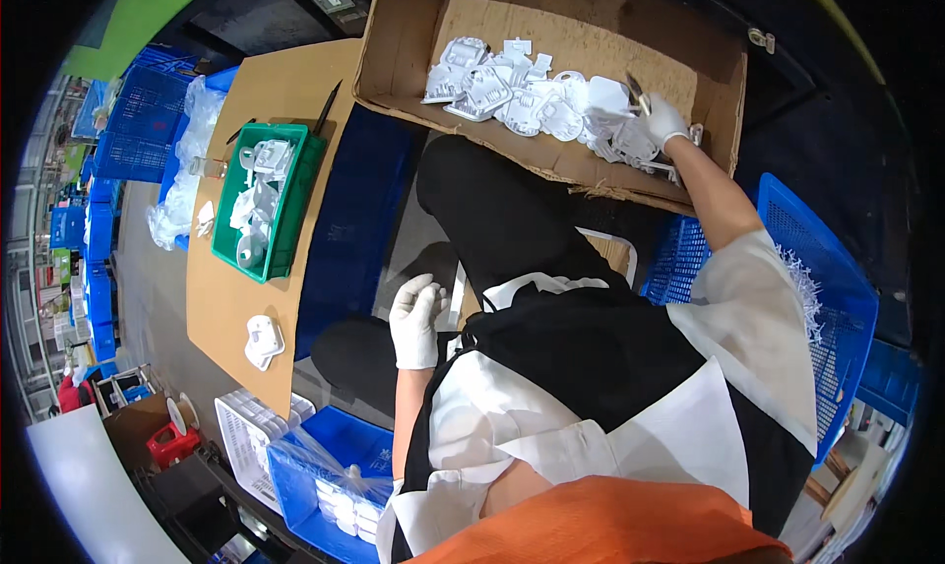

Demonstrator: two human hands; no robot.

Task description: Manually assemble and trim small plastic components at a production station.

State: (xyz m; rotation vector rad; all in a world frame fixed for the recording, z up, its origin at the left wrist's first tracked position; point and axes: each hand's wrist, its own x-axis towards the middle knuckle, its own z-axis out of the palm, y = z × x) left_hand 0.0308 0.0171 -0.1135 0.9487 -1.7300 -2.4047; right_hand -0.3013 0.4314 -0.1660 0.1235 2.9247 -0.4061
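Note:
My right hand (665, 122), in a white glove, is at the right end of a shallow cardboard box (724, 101). Its fingers are closed around a small hand tool (636, 89) with a dark, pointed tip; the fingers hide much of it, so its exact kind is unclear. Under and beside that hand lies a long heap of white plastic parts (527, 106), flat and moulded in various shapes. My left hand (415, 313), also gloved, hovers by my lap, away from the box. Its fingers are curled in, with nothing visible between them.
Left, a cardboard-topped surface (221, 308) carries a green tray (305, 195) of white parts and a few loose white pieces (263, 342). A blue basket (837, 308) with thin white scraps stands right. Below left sits a blue bin (305, 510) holding bagged white parts.

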